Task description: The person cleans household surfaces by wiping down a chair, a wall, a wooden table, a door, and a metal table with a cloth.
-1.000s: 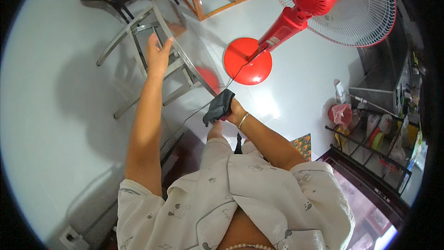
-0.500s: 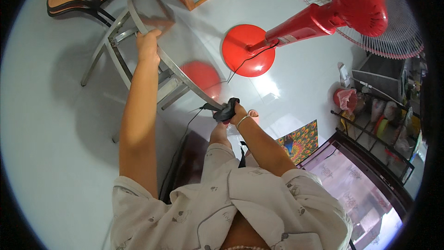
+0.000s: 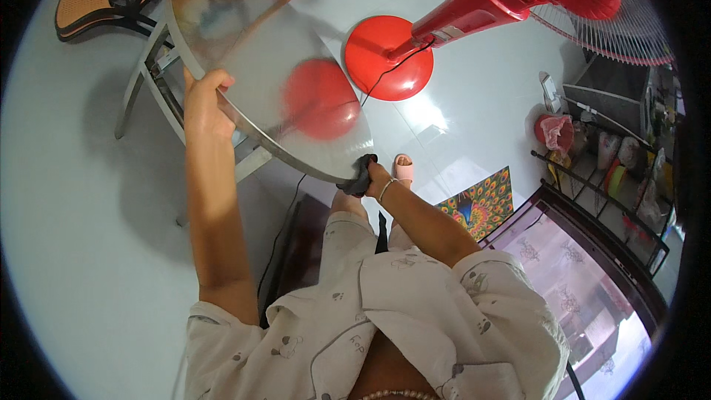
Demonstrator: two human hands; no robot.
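Note:
A round table with a shiny metal top (image 3: 252,67) and metal legs (image 3: 131,100) stands tilted in front of me. Its polished face mirrors the red fan base. My left hand (image 3: 207,104) grips the near-left rim, thumb over the edge and the other fingers mostly hidden behind it. At the rim's lower right end, my right hand (image 3: 376,180) holds a dark grey cloth (image 3: 361,175) pressed against the edge. The cloth hides most of that hand's fingertips.
A red standing fan (image 3: 474,4) on a round red base (image 3: 389,59) stands beyond the table, its black cord (image 3: 392,80) trailing. A woven-seat chair (image 3: 92,0) is far left. On the right are a peacock picture (image 3: 481,204), a rack (image 3: 600,200) and a red bin (image 3: 554,132).
The tabletop has turned so more of its shiny face shows, and its upper edge has moved left. My left hand has shifted left and down along with the rim. The cloth stays at the edge.

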